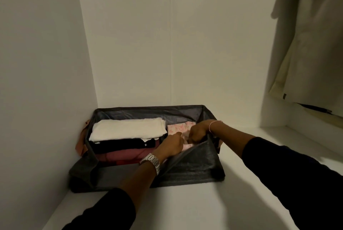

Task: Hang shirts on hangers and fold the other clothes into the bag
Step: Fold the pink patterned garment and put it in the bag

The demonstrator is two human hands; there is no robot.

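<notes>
A: Currently tucking pale pink floral folded garment point(182, 127) into right half of open dark grey fabric storage bag point(194, 170), beside stacked white, black and maroon folds point(128, 129).

B: Fingers?

A: Left hand point(171, 145) curled, pressing cloth down; right hand point(197, 132) curled on garment edge, probably to square it. Cream shirt point(304, 44) hanging at right

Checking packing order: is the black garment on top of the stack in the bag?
No, a folded white garment tops the stack in the bag, with the black garment under it.
</notes>
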